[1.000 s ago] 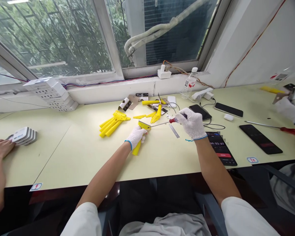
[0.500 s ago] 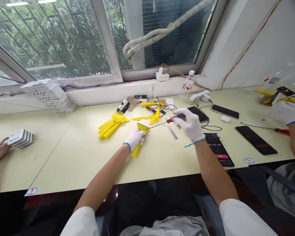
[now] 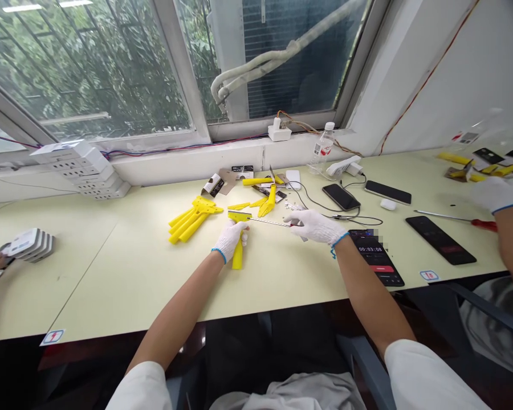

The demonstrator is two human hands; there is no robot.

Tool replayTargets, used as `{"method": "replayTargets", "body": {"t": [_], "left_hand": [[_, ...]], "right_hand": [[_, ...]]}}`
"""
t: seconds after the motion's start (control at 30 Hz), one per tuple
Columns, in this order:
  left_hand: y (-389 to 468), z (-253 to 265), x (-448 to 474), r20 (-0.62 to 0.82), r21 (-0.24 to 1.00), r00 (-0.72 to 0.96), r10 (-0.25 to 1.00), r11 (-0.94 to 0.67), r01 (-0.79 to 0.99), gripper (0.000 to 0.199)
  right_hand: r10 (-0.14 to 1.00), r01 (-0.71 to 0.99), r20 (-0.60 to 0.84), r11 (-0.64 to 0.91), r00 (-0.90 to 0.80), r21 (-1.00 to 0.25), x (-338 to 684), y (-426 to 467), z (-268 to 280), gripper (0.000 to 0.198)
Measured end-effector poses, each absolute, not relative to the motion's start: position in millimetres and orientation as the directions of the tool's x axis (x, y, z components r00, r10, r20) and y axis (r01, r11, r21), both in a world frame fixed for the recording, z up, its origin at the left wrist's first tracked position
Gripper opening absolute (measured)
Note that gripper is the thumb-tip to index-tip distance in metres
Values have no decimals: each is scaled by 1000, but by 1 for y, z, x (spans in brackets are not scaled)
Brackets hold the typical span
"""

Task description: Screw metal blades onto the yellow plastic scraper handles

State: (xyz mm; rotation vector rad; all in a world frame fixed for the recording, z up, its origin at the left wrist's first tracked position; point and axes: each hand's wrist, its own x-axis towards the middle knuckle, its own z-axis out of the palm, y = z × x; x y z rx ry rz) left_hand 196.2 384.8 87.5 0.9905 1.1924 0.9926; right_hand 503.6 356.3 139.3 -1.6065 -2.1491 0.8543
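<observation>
My left hand (image 3: 229, 240), in a white knitted glove, is closed round the handle of a yellow scraper (image 3: 237, 259). The scraper's wide head points away from me, with a thin metal edge along its top. My right hand (image 3: 320, 229), gloved too, grips a screwdriver (image 3: 270, 222) whose red handle is mostly hidden in the fingers. The shaft lies nearly level and its tip is at the scraper's head; whether it sits in a screw is too small to tell. Part of a metal blade (image 3: 304, 239) shows beneath my right hand. Small screws (image 3: 291, 206) are scattered beyond that hand.
Several yellow scrapers (image 3: 192, 221) lie stacked at left. Loose yellow parts (image 3: 268, 199) and opened packaging (image 3: 214, 185) are behind. Phones (image 3: 380, 259), cables (image 3: 316, 206) and a bottle (image 3: 325, 145) stand right. Co-workers' hands show at both sides, one gloved (image 3: 493, 196).
The scraper's head has turned to face away squarely, its handle now more upright in view. My right hand has come lower, levelling the screwdriver and covering most of the loose blade.
</observation>
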Motion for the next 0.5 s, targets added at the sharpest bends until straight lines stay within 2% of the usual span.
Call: {"method": "replayTargets", "body": {"t": [0.1, 0.2, 0.33, 0.4, 0.5], "left_hand": [[389, 91, 195, -281, 914, 116, 953, 303, -269, 28], [393, 97, 192, -294, 836, 176, 939, 342, -429, 39], [397, 101, 187, -297, 777, 164, 941, 338, -532, 63], [399, 100, 185, -293, 775, 138, 946, 320, -546, 64], [401, 97, 184, -276, 806, 101, 956, 288, -517, 52]], "right_hand": [[889, 786, -194, 243, -416, -568, 486, 352, 139, 49], [842, 776, -251, 271, -478, -570, 475, 349, 139, 39], [859, 795, -200, 315, -471, -519, 471, 352, 133, 21], [864, 797, -170, 339, -474, -499, 469, 353, 128, 16], [883, 812, -99, 372, -459, -450, 458, 353, 118, 14]]}}
